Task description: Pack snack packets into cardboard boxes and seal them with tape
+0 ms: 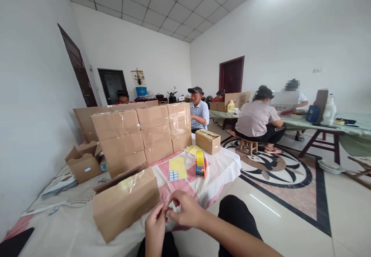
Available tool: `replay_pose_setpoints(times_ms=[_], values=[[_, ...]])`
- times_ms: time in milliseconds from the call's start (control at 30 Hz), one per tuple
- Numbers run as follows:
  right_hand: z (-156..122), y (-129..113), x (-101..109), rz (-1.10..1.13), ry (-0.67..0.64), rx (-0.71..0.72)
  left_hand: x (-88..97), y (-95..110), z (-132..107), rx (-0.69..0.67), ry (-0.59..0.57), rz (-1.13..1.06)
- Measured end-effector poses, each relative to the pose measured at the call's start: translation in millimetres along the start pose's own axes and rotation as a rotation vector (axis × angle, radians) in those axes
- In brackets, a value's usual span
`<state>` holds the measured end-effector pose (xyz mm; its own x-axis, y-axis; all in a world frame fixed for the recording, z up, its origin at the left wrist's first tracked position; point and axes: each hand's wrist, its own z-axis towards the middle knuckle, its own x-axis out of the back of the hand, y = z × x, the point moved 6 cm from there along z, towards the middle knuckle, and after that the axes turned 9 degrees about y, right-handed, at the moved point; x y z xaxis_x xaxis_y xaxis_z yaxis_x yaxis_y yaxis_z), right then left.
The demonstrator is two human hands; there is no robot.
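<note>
My left hand (156, 220) and my right hand (185, 209) meet at the near edge of the cloth-covered table (220, 164). Their fingertips pinch together around something small that I cannot make out. Just left of them lies a brown cardboard box (124, 203), taped on top, with its end close to my left hand. A yellow sheet with small blue-and-white labels (177, 168) lies beyond my hands. An orange and yellow tape dispenser (199, 163) stands beside the sheet.
A stack of several taped brown boxes (139, 135) fills the table's middle, with an open box (208, 140) to its right and small open boxes (84, 164) at left. Several people sit at tables behind and to the right. A wooden stool (249, 145) stands on the tiled floor.
</note>
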<state>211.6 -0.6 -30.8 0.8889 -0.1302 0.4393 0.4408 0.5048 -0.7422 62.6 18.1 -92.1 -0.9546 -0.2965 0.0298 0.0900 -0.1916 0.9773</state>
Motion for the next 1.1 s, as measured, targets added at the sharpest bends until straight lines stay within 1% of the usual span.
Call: replay_pose_setpoints(times_ms=[67,133,200,267,333,433,533,600,667,767,833,933,1100], values=[[-3,0,-8,-0.054,0.005,-0.019,0.5,0,0,-0.016,-0.006,0.001],[1,2,-8,-0.070,0.032,-0.038,0.9,0,1,-0.002,-0.007,0.010],[5,4,-7,-0.051,0.051,-0.070,-0.6,2,4,0.013,-0.036,0.008],[5,6,-8,0.011,0.062,-0.132,-2.8,6,5,0.015,-0.075,0.006],[3,8,-9,0.121,0.094,-0.216,-4.0,12,5,-0.002,-0.090,0.019],[0,12,-12,0.293,0.160,-0.315,-3.8,18,1,-0.021,-0.047,0.021],[-2,17,-16,0.367,0.179,-0.354,-5.2,15,-4,0.000,-0.008,-0.012],[-2,19,-14,0.401,0.198,-0.362,-4.9,9,-5,0.029,0.011,-0.037],[0,18,-8,0.462,0.241,-0.348,-1.6,-1,-2,0.078,0.041,-0.076],[5,13,10,0.570,0.331,-0.293,5.6,-14,4,0.137,0.062,-0.107],[10,10,22,0.617,0.365,-0.272,9.2,-18,6,0.142,0.056,-0.097],[17,9,33,0.652,0.340,-0.267,12.7,-20,6,0.134,0.067,-0.113],[19,7,35,0.610,0.252,-0.231,18.4,-20,3,0.122,0.138,-0.144]])
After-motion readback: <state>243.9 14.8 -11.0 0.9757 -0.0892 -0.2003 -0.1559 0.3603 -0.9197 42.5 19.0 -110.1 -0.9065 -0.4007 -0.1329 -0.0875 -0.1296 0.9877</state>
